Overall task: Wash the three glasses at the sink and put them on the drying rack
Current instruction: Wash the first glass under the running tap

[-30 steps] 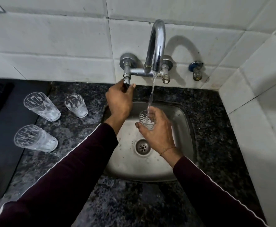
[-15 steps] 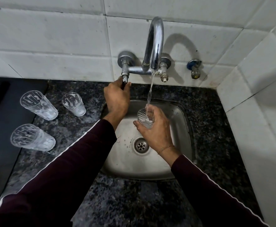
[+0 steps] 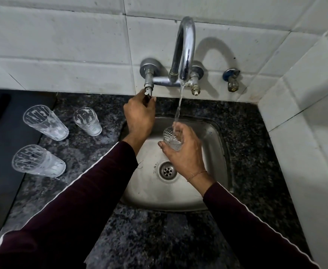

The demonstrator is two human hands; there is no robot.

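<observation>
Rinsing a glass under the tap.

Three soapy glasses stand at the counter's left edge; my left hand grips the tap handle, my right hand curls around a cut glass above the sink.

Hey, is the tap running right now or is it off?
Running. A stream of water falls from the tap into the glass held by the right hand over the sink.
</observation>
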